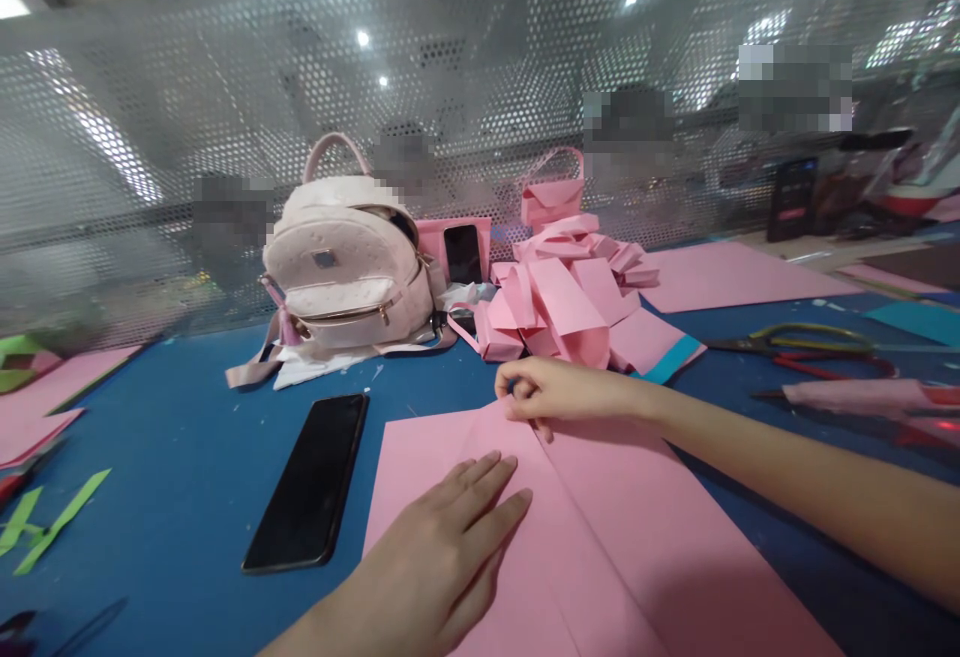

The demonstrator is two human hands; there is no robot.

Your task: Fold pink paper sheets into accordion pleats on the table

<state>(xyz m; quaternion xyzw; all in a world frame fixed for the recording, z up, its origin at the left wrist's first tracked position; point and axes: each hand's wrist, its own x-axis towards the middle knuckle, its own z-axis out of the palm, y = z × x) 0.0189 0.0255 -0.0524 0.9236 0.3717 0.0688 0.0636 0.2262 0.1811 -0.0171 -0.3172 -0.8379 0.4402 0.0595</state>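
A large sheet of pink paper [675,537] lies in front of me, with a folded flap or second layer along its middle. My left hand [450,537] rests flat on the left part of the sheet, fingers stretched out. At the sheet's far edge, my right hand [544,392] pinches a corner of the pink paper between thumb and curled fingers. Just beyond that hand is a heap of folded pink paper pieces [555,302]. A black phone [309,482] lies to the left of the sheet.
A pale pink backpack [352,262] stands at the back of the blue table [180,437], before a perforated metal screen [480,67]. Scissors [810,342] and a pink-wrapped tool [855,395] lie at the right. Green paper strips [64,522] are at the left.
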